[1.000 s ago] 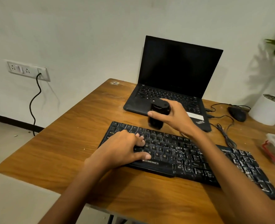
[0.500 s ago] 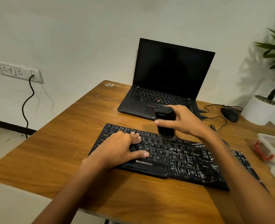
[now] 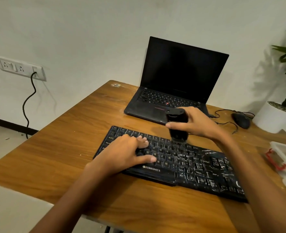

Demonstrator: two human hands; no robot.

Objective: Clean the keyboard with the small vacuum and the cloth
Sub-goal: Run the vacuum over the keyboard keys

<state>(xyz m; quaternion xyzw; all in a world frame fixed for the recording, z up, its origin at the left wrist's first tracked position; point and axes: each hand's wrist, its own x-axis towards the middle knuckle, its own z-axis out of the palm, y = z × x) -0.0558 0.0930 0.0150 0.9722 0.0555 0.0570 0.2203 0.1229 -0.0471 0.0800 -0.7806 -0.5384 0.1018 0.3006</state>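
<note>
The keyboard [image 3: 172,163] lies from centre to lower right of the frame on the wooden surface [image 3: 68,148], its right half streaked with white dust. The left hand [image 3: 123,153] rests on the left keys, fingers [image 3: 143,142] loosely spread and gripping nothing, seemingly to pin the board against sliding. The right hand [image 3: 197,123] wraps its fingers round the small vacuum [image 3: 177,118], upright with its nozzle on the top rows, probably so suction meets the gaps squarely. Dusty keys lie open rightward. The laptop [image 3: 177,84] crowds just behind, and the mouse [image 3: 241,120] cable trails near. No cloth shows.
</note>
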